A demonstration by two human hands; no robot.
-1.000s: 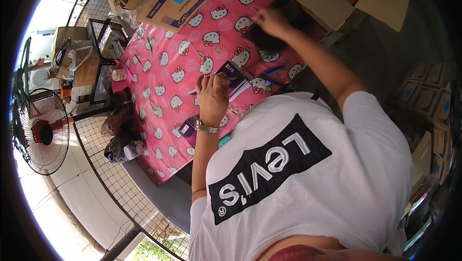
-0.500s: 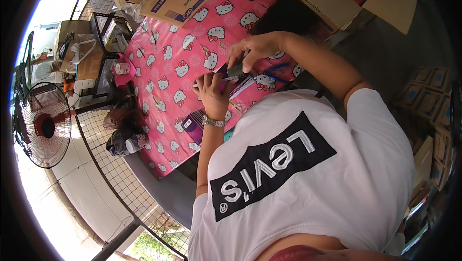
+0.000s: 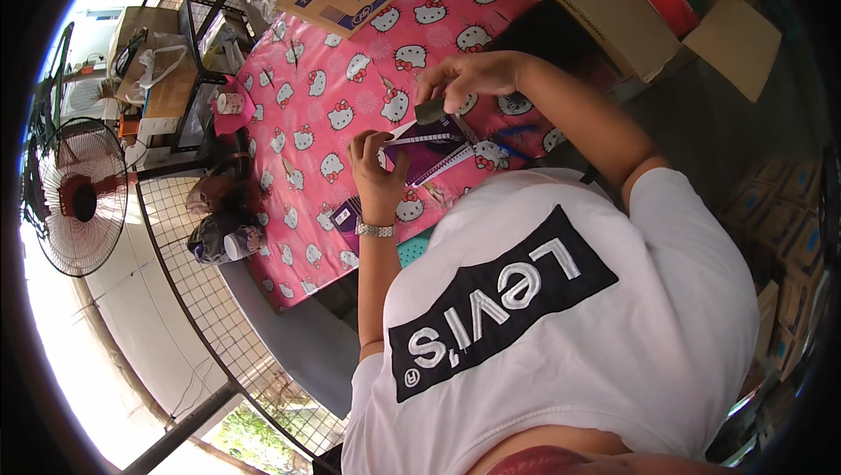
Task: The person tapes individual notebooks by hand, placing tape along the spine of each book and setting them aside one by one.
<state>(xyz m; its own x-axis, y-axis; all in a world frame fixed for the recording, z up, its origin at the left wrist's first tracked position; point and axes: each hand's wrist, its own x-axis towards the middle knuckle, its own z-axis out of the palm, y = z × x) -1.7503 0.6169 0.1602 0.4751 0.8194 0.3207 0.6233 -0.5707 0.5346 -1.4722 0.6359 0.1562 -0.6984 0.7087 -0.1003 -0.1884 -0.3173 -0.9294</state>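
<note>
Person in a white T-shirt (image 3: 543,379) works over purple spiral notebooks (image 3: 425,157) nr the table's front edge, prob. set there for easy reach. L hand (image 3: 377,173), fingers curled & apart, is at their left side, apparently to steady them; contact can't be told. R hand (image 3: 480,77) has thumb & fingers clamped on a small dark block (image 3: 429,112) at the notebooks' far side, likely pinched for control. Beyond, pink cloth (image 3: 363,91) covers the tabletop, w/ a cardboard box (image 3: 333,2) at back, seemingly parked out of the way.
</note>
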